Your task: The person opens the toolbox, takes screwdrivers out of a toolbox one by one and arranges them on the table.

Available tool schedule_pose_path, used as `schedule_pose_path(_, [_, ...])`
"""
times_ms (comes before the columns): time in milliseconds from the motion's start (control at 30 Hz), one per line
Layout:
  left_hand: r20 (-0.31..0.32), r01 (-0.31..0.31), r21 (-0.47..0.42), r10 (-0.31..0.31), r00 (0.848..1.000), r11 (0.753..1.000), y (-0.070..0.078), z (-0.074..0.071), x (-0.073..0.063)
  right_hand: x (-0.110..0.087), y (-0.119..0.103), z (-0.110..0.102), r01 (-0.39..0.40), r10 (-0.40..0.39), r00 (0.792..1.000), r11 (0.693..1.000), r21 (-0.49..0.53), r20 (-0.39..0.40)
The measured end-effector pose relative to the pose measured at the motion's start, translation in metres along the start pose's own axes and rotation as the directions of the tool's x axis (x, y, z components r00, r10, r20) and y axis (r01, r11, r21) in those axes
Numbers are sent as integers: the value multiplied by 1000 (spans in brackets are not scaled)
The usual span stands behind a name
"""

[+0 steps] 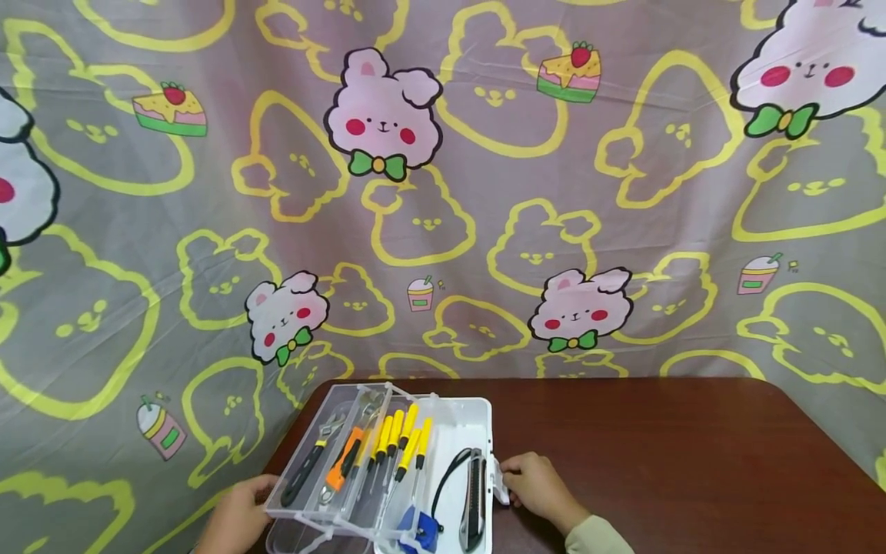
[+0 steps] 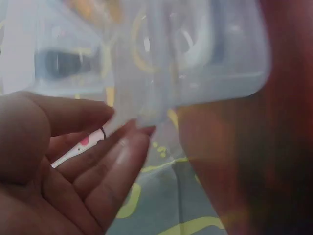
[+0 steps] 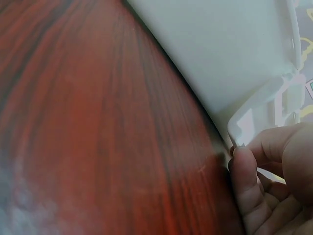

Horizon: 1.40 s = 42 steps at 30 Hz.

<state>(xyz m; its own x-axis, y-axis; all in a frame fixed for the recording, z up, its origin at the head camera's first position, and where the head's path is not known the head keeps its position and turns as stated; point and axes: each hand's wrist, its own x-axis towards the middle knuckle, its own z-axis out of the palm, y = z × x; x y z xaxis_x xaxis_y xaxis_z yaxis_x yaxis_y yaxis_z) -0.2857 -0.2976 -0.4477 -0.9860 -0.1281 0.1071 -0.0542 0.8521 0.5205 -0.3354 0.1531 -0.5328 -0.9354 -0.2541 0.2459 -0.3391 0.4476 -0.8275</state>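
A white toolbox [image 1: 457, 412] has its clear tray [image 1: 304, 514] swung out to the left on hinged arms. My left hand [image 1: 235, 514] pinches the tray's left edge between thumb and fingertips. On the toolbox's right side, my right hand [image 1: 543, 486] pinches a white latch [image 3: 249, 125] that sticks outward. In the tray lie an adjustable wrench [image 1: 304, 473] with a black handle and an orange-and-black tool [image 1: 344, 462]. Several yellow-handled screwdrivers [image 1: 408, 454] lie to their right. The box's bottom holds a utility knife [image 1: 474, 500] and a blue item [image 1: 420, 529] beside a black cord [image 1: 446, 477].
The toolbox stands at the left part of a dark reddish-brown table [image 1: 657, 462]. Behind and to the left hangs a grey curtain [image 1: 484, 231] printed with cartoon rabbits. A clear panel [image 1: 339, 543] shows under the tray.
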Motion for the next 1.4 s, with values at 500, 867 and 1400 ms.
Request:
schedule_pose_path(500, [165,26,-326,30,986,945,17,-23,54,-1,11,-3,-11,12,1000,996,86,-17])
schedule_pose_path(867, [254,20,-450,106,961,893,5,-22,75,-3,11,2,-32,33,999,991,129,-9])
schedule_pose_path(1400, [319,30,-513,158,934,858,7,-16,72,-1,9,1,-58,56,998,985,161,17])
